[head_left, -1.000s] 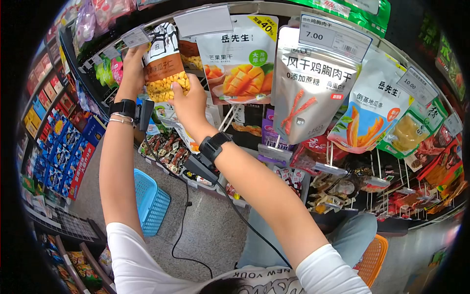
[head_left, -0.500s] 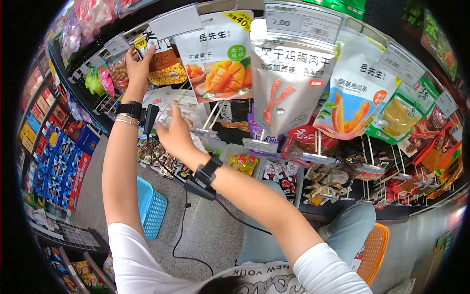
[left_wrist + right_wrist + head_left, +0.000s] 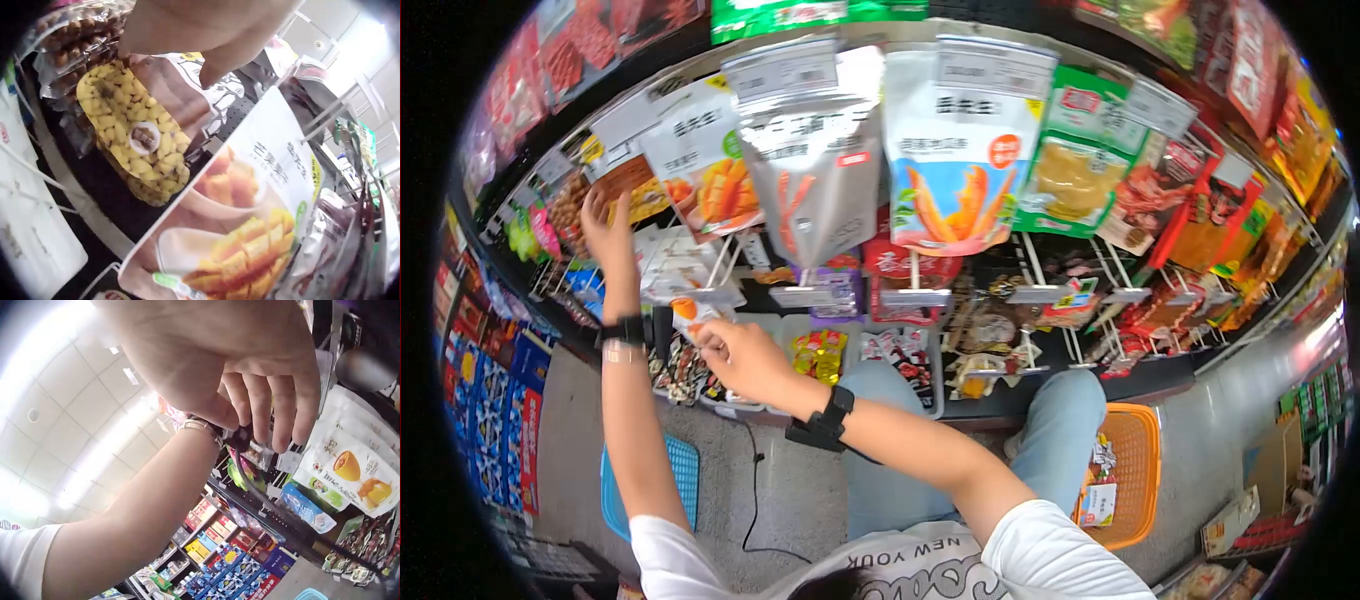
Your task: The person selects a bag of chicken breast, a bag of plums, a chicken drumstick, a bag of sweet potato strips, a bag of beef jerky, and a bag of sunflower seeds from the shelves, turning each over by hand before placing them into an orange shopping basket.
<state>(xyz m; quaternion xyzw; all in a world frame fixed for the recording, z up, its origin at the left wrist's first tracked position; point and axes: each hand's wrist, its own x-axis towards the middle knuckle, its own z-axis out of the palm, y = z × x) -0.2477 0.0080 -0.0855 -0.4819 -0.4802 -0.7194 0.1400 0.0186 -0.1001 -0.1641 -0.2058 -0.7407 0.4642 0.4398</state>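
A brown-and-white bag of yellow kernels (image 3: 119, 119) hangs on the rack, its upper part overlapped by my left hand (image 3: 610, 238) in the left wrist view. That hand's fingers are apart and loosely bent in front of the bag, pinching nothing that shows. Beside it on the right hangs a white bag of dried mango (image 3: 718, 190). Lower down, in front of hanging white pouches (image 3: 353, 472), is my right hand (image 3: 750, 362). Its fingers (image 3: 282, 406) hang loosely bent with nothing in them.
Bags of brown nuts (image 3: 568, 212) hang left of the kernels. More snack bags, such as a silver pouch (image 3: 810, 170), continue rightward on metal hooks. Bins of small packets (image 3: 820, 352) stand below. A blue basket (image 3: 683, 478) and an orange basket (image 3: 1135, 480) sit on the floor.
My right hand has let go of the kernel bag and drawn down, away from it. My left hand has slid lower from the bag's top. The head view has turned right.
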